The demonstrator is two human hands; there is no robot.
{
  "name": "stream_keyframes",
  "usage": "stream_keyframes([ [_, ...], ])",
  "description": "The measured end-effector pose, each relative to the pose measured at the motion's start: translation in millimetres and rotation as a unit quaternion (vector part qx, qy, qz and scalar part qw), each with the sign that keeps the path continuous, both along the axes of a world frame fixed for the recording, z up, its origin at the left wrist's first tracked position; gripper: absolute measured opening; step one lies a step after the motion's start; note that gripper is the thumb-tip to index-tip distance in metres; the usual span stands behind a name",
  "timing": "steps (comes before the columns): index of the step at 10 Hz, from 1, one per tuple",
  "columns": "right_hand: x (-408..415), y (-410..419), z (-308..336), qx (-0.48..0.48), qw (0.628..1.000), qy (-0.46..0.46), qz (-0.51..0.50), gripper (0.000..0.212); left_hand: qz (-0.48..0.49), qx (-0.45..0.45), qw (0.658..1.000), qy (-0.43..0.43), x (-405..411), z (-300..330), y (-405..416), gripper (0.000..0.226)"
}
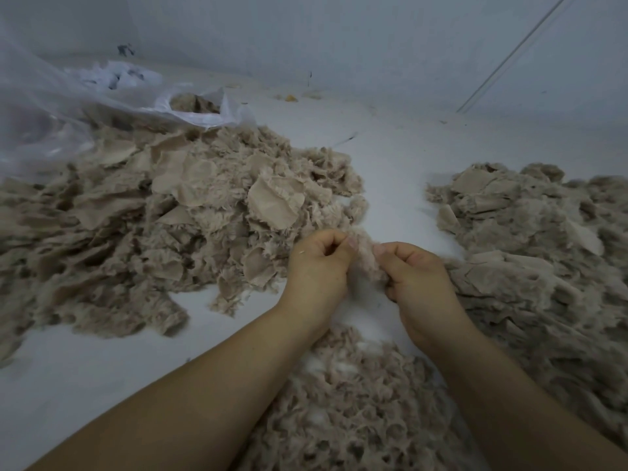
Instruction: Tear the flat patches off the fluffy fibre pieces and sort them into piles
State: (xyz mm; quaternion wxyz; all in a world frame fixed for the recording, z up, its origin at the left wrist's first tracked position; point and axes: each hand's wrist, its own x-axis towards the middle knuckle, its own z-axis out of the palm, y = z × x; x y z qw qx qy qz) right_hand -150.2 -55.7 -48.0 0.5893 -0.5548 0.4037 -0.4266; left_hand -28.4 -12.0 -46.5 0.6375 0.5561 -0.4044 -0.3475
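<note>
While both bare forearms reach in from the bottom of the frame, the left hand and the right hand meet just below the centre, each pinching one side of a single fluffy fibre piece held between them above the white surface. The left hand is curled with thumb and fingers closed on the piece's upper left edge; the right hand is closed on its lower right part, fingers folded under. The piece is pale beige and blurred, so whether a flat patch is attached to it cannot be told. To the left of the hands, filling the middle left of the frame, lies a large heap of fibre pieces, many showing smooth flat patches among the fluff. At the right edge sits a second heap, also a mix of fluff and flat pieces, touching the right hand's far side. At the bottom centre, between and under the forearms, lies a third pile of loose fluffy fibre with a few whiter tufts in it. In the upper left a clear plastic bag lies open on the surface, with more beige material visible in its mouth, and a pale wall runs across the top.
</note>
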Motion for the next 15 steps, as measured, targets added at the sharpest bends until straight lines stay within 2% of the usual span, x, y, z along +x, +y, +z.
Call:
stream_keyframes([
  [1,0,0,1,0.01,1.0,-0.02,-0.019,0.038,-0.027,0.015,0.999,0.016,0,0,0,0.027],
  [2,-1,2,3,0.006,0.998,-0.059,0.009,0.025,-0.058,0.029,0.998,0.003,0,0,0,0.018],
  [3,-1,2,1,-0.007,0.999,-0.042,-0.002,0.021,-0.047,0.023,0.999,0.003,3,-1,1,0.019],
  [5,0,2,1,-0.005,0.999,-0.053,-0.009,0.03,-0.087,0.013,0.995,0.057,5,1,5,0.022],
  [6,0,3,-1,-0.025,0.999,-0.038,-0.016,0.027,-0.101,0.035,0.994,0.03,6,2,5,0.023],
  [7,-2,-2,-4,0.004,0.996,-0.043,-0.081,0.025,-0.068,0.028,0.996,0.044,12,1,5,0.028],
  [8,-2,-6,-6,0.012,0.993,-0.087,-0.075,0.021,-0.023,-0.009,1.0,0.018,20,0,4,0.027],
  [9,0,-3,-6,-0.03,0.995,-0.09,-0.02,0.033,-0.021,-0.012,0.997,-0.067,23,-2,4,0.021],
  [10,1,0,-7,-0.055,0.995,-0.083,-0.016,0.038,-0.036,-0.001,0.985,-0.168,23,-7,4,0.016],
  [11,-2,1,-9,-0.085,0.994,-0.065,-0.032,0.065,-0.042,0.041,0.958,-0.279,23,-9,5,0.029],
  [12,-3,4,-8,-0.107,0.99,-0.057,-0.064,0.066,-0.076,0.091,0.919,-0.376,25,-1,7,0.022],
  [13,-2,8,-4,-0.121,0.987,-0.071,-0.075,0.054,-0.131,0.091,0.888,-0.432,29,9,14,0.016],
  [14,-3,11,0,-0.146,0.982,-0.064,-0.1,0.043,-0.152,0.038,0.842,-0.517,35,12,24,0.016],
  [15,-6,15,20,-0.174,0.965,-0.102,-0.165,0.031,-0.16,0.013,0.825,-0.543,40,6,32,0.018],
])
